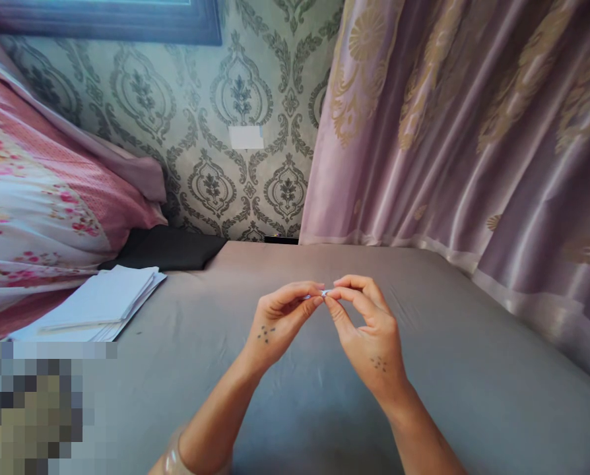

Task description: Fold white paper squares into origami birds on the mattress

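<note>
A tiny white piece that looks like folded paper point(325, 293) is pinched between my two hands, above the middle of the grey-covered surface point(305, 422). My left hand point(278, 323) grips its left end between thumb and fingertips. On its right end, the thumb and a finger of my right hand point(374, 336) close in a pinch, with another finger raised just above. Fingertips cover most of the piece, so its full shape is hidden. Both hands have small dark dots on their backs.
White paper sheets point(101, 297) lie stacked at the left, near a folded black cloth point(176, 247). Floral pink fabric point(52, 198) bulges along the left side. A patterned wall point(245, 86) stands behind, and a long mauve curtain point(424, 132) hangs at the right. The lower left corner is pixelated.
</note>
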Action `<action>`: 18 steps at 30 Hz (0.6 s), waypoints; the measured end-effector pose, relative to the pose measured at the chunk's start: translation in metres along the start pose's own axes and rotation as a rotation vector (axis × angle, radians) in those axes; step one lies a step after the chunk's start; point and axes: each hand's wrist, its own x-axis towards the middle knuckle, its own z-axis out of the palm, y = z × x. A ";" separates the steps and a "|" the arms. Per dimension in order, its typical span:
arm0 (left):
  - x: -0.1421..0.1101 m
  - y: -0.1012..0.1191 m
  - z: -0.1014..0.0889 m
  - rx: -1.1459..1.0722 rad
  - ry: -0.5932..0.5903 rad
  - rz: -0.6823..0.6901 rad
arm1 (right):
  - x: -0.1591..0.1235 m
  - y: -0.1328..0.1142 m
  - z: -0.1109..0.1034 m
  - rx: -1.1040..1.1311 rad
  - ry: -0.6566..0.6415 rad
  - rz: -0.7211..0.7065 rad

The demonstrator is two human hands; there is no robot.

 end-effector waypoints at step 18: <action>-0.002 -0.001 -0.002 0.050 -0.064 0.036 | 0.002 -0.005 -0.005 0.041 -0.062 0.013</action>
